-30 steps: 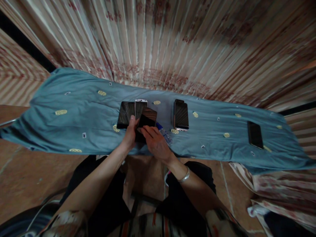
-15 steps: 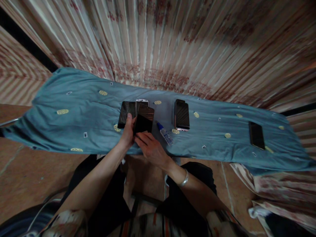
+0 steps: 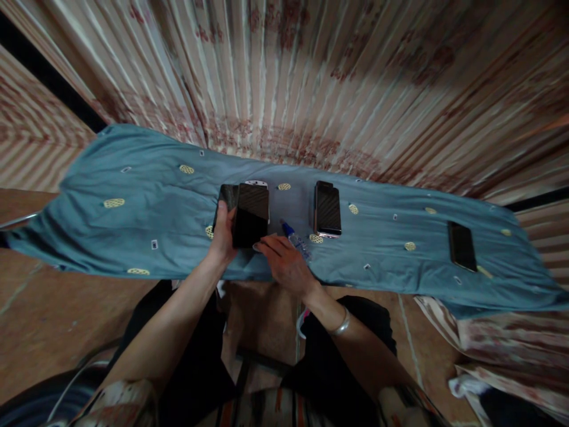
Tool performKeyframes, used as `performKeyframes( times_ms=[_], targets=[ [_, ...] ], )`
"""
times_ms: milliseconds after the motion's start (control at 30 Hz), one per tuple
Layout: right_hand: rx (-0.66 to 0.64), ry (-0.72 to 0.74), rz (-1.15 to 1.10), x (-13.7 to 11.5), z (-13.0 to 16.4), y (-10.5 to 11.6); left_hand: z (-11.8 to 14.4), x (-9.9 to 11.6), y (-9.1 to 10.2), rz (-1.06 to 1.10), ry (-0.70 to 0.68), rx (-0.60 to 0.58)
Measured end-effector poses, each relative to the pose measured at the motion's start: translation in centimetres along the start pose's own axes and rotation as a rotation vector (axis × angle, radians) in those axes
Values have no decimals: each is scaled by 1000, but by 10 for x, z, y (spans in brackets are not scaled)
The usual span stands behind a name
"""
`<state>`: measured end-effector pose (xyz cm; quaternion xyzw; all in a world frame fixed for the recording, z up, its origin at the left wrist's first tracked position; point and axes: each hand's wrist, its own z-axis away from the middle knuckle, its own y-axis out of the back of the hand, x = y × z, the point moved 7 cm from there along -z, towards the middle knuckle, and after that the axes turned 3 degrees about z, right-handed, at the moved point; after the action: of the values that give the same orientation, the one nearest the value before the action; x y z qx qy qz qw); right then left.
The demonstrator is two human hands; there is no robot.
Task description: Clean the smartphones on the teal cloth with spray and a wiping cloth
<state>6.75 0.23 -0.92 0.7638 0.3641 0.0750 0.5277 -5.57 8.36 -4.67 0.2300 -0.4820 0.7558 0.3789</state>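
Note:
My left hand (image 3: pixel 223 236) grips a black smartphone (image 3: pixel 251 214) by its left edge, thumb on the near side, dark screen facing up. Close to the phone's lower right corner is my right hand (image 3: pixel 287 261). Its fingers are pinched together, and a small pale bit shows at the tips that I cannot make out. Under the held phone lie a dark phone (image 3: pixel 229 193) and a white phone (image 3: pixel 256 182), both mostly covered. A clear bottle with a blue cap (image 3: pixel 288 228) lies beyond my right hand, which partly hides it.
A blue cloth (image 3: pixel 178 219) with yellow prints covers the long narrow table. Stacked phones (image 3: pixel 328 209) lie right of the bottle, and another dark phone (image 3: pixel 462 246) is at the far right. A pleated curtain (image 3: pixel 284 89) hangs behind the table.
The held phone has shifted left and turned more upright, now covering more of the two phones beneath. My right hand has moved right, away from my left hand, and overlaps the bottle.

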Motion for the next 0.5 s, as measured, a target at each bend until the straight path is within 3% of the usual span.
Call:
performKeyframes(
  times_ms=[133,233,333,433,500],
  targets=[
    [127,-159,-92,27,3,10,5,4,-6,28,26,-1],
    [222,-294,-287,46,6,8,9,3,-9,35,58,-6],
    [290,-548,-606,68,11,-4,10,0,-10,44,78,-51],
    [348,-892,-1082,85,20,-27,11,-5,-9,58,113,-101],
    [388,-1020,-1376,88,21,-38,14,-8,-9,71,153,-124]
  ],
)
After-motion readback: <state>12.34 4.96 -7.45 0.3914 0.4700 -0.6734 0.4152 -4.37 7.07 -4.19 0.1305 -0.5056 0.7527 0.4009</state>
